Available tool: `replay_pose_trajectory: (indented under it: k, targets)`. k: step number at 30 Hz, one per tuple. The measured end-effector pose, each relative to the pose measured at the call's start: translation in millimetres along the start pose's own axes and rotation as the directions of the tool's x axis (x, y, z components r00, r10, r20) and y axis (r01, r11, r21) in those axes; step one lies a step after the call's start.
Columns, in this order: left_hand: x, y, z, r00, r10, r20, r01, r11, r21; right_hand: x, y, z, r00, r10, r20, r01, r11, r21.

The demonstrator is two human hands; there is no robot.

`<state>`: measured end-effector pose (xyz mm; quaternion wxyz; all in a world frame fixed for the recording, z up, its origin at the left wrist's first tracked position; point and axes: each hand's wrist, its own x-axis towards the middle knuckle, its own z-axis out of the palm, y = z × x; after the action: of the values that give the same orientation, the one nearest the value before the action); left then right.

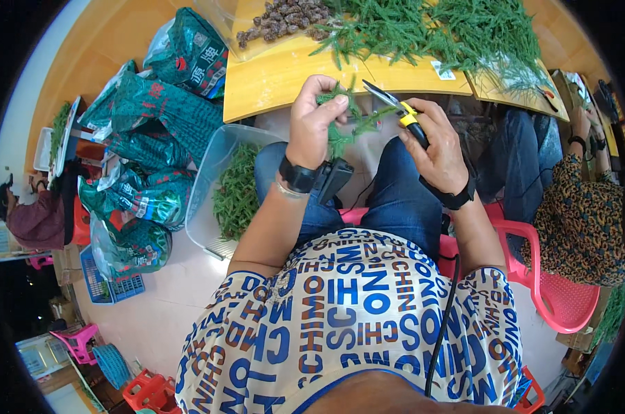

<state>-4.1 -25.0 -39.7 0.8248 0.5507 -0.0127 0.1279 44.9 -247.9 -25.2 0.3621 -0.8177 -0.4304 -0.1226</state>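
Observation:
My left hand [314,123] is closed in a pinch around a green artificial pine sprig [338,140], its needles hanging below the thumb. In my right hand [437,146] are long-nosed pliers [408,122] with yellow and black handles. The dark jaws point up and left, toward the sprig, and look slightly parted. A thin green strand reaches from the sprig to just beneath the pliers; whether they touch it I cannot tell. Both hands are above my lap, just short of the yellow table [264,88].
Pine cones [285,19] and heaps of green sprigs [488,31] lie on the table. A clear bin [201,183] with greenery stands left of my legs, beside stacked green bags [164,114]. A blue basket [111,276] is lower left. Another person [574,214] sits at right near a pink chair [564,300].

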Motion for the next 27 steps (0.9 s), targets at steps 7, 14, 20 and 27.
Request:
replay_pose_trajectory:
  k: [7,14,20,27]
  targets:
    - [-3,-9,4,0.931,0.335,-0.145,-0.269,0.898,0.349,-4,-13,7,1.0,-0.002,-0.016,0.002,1.0,-0.013]
    - [-8,-6,12,0.787,0.616,0.015,-0.459,0.571,0.681,-5,-20,10,1.0,-0.003,-0.003,0.003,1.0,-0.025]
    - [-10,-2,14,0.716,0.687,0.127,-0.52,0.403,0.753,-6,-22,13,1.0,-0.005,-0.002,0.005,0.999,-0.039]
    - [-10,-1,13,0.708,0.689,0.152,-0.535,0.383,0.753,-7,-19,13,1.0,-0.026,-0.013,0.025,0.998,-0.063]
